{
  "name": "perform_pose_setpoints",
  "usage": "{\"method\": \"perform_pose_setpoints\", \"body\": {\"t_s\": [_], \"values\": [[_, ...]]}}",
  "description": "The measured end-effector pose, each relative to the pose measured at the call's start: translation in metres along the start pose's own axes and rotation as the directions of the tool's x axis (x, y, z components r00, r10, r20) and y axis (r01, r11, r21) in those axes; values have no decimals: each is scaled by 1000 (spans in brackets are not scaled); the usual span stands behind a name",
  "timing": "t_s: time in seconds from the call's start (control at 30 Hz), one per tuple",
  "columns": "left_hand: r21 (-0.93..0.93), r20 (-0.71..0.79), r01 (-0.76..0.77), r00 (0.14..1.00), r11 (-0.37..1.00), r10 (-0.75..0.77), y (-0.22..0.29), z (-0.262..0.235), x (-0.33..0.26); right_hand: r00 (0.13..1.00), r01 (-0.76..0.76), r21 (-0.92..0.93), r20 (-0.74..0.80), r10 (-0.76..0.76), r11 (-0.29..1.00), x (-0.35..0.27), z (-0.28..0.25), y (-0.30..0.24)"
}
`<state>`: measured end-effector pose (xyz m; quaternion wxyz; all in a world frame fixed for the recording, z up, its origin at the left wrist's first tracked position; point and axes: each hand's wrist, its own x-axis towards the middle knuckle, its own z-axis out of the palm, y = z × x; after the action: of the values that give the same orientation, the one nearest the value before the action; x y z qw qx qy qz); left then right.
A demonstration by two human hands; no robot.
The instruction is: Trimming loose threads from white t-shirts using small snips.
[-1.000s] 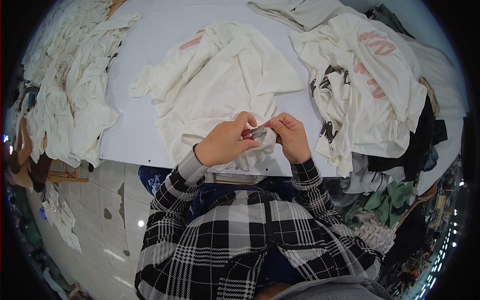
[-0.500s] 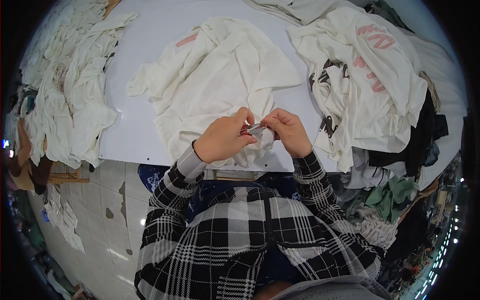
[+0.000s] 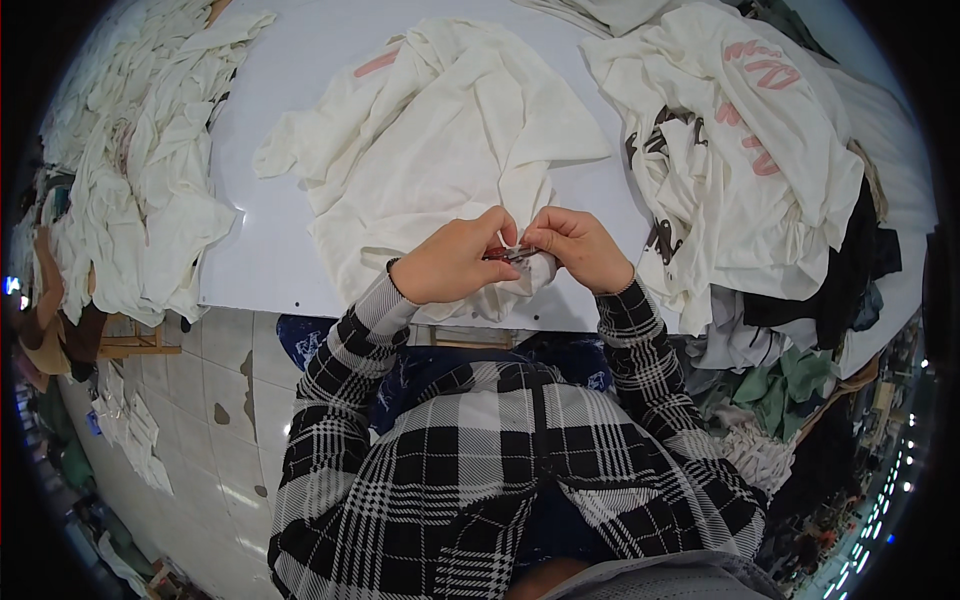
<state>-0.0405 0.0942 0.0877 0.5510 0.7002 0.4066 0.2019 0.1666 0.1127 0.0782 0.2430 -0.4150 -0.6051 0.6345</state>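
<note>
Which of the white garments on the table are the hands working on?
The cream garment spread in the table's middle: both hands pinch its near edge. The printed heap at right and pile at left lie untouched.

Both hands [image 3: 515, 258] pinch small tool [image 3: 510, 254] on cream garment [image 3: 440, 150].

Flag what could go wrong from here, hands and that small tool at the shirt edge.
1. The small tool sits pinched between the left hand and right hand, fingertips close around it; a slip could nick a finger.
2. The cream shirt is bunched at that spot, so extra layers could get caught.
3. That shirt's edge lies at the white table rim; it might slide off.
</note>
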Motion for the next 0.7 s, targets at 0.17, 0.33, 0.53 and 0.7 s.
{"method": "perform_pose_setpoints", "body": {"t_s": [0.17,0.33,0.53,0.7], "values": [[12,10,-5,1000,1000,5,-2,1,-1,999,-37,46,-5,37,998,-2,-2,1],[-333,-211,-48,977,942,-25,-12,10,-9,981,-6,471,-166,96,882,-8,2,10],[-613,-423,-157,893,774,-154,-16,70,14,950,146,616,-306,64,774,-26,19,23],[-726,-334,-152,931,671,-150,-22,57,11,988,-137,-420,-127,91,897,-122,-37,20]]}}
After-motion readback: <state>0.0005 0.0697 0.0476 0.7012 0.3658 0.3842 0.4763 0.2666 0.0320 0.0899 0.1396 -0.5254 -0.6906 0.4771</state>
